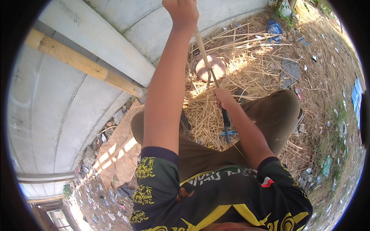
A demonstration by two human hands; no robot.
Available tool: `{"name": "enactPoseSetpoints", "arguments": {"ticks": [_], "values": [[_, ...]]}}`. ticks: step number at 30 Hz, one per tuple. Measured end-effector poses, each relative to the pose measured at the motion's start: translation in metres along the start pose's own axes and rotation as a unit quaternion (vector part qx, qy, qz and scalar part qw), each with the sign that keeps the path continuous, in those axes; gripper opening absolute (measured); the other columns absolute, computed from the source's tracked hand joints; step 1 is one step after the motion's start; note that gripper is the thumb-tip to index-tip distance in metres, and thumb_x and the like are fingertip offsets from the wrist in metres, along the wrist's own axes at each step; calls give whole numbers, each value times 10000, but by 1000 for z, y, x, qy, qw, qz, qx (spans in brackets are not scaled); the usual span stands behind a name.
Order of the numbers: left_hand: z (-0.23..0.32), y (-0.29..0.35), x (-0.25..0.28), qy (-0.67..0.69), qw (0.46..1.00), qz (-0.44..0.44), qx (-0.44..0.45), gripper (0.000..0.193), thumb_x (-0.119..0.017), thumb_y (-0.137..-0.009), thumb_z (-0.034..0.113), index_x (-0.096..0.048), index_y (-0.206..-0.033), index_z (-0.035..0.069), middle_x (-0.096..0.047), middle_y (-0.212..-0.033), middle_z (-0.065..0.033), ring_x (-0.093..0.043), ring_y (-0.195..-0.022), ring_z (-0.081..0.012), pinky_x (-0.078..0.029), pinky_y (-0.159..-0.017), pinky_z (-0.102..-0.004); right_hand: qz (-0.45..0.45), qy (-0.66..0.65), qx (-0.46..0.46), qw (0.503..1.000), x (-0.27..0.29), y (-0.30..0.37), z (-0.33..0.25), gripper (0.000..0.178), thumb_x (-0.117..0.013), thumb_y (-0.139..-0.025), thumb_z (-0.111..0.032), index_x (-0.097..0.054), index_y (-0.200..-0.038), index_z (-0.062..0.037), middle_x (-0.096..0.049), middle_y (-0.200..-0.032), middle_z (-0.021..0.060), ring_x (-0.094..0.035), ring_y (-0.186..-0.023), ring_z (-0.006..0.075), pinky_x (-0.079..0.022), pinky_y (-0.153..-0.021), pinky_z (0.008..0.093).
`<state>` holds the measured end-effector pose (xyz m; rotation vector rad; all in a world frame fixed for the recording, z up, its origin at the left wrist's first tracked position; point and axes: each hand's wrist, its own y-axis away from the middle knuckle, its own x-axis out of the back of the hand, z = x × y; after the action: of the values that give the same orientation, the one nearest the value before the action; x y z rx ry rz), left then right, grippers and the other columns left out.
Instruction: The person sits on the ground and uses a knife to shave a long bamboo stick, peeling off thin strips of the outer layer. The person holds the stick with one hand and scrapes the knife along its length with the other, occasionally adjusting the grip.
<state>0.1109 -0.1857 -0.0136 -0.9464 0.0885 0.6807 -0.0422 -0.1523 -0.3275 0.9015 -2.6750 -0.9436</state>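
At the top edge, my left hand (182, 13) is closed around the upper end of a pale bamboo stick (201, 44); part of the hand is out of the picture. The stick slants down to the round wooden block (219, 69) on the ground in front of me. Closer to my body, my right hand (222, 97) grips a long-handled knife (226, 118). The knife's narrow dark blade points up and left, across or against the lower part of the stick, over the block. Its dark handle runs back below my fist.
Pale shavings and split strips (204, 123) cover the ground between my bent legs. Bamboo pole (69, 54) and concrete wall (50, 107) stand at the left, by a brown cardboard sheet (115, 158). A blue plastic bag (274, 29) lies far right; scattered litter spreads beyond my right knee.
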Motion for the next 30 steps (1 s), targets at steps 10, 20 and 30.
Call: {"name": "enactPoseSetpoints", "arguments": {"ticks": [10, 20, 30], "values": [[-11, -5, 10, -50, 995, 27, -84, 475, -422, -1072, 490, -402, -743, 148, -332, -608, 44, -335, -448, -64, -280, -386, -234, 121, -185, 403, 888, -10, 47, -52, 269, -684, -844, -162, -489, -675, -82, -384, -516, -40, -409, -476, 71, -317, -453, 299], [3, 4, 14, -51, 997, 35, -43, 423, -414, -1086, 419, -413, -766, 142, -341, -610, 41, -336, -447, -65, -282, -385, -229, -6, -41, 126, 991, 10, 46, -56, 269, -669, -823, -130, -487, -634, -68, -439, -490, 6, -400, -394, 130, -345, -408, 319], [-1, 5, 11, -1, 999, 51, -5, 343, -410, -1085, 298, -423, -781, 138, -334, -615, 49, -312, -448, -59, -281, -389, -221, 44, -1, -93, 995, -5, -20, 18, 226, -669, -828, -166, -532, -739, -11, -491, -543, 51, -465, -426, 160, -355, -399, 335]]}}
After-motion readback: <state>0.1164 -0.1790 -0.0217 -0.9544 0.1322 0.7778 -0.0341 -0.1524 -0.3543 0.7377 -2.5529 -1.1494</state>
